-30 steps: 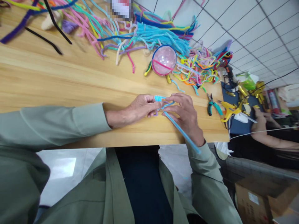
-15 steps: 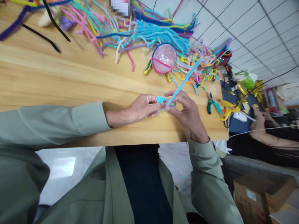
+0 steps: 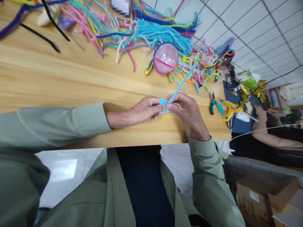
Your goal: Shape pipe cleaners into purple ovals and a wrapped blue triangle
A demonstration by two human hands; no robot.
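Near the table's front edge, my left hand [image 3: 148,108] pinches a small light blue coiled piece [image 3: 163,101] between thumb and fingers. My right hand [image 3: 186,108] touches the same piece from the other side, its thumb and fingers closed on a light blue pipe cleaner [image 3: 183,82]. The long straight part of that pipe cleaner sticks up and to the right, away from me. The fingertips of both hands nearly meet and hide part of the coil.
Pipe cleaners [image 3: 163,36] lie heaped along the far side, beside a clear ball [image 3: 166,58]. Teal pliers [image 3: 216,105] and a yellow glue gun [image 3: 231,110] are at the right. Another person's hands [image 3: 261,115] are beyond them, over a dark mat [image 3: 239,124].
My right hand has shifted slightly left, closer to my left hand. The pipe cleaner's free end has dropped a little left, and more of the coil shows.
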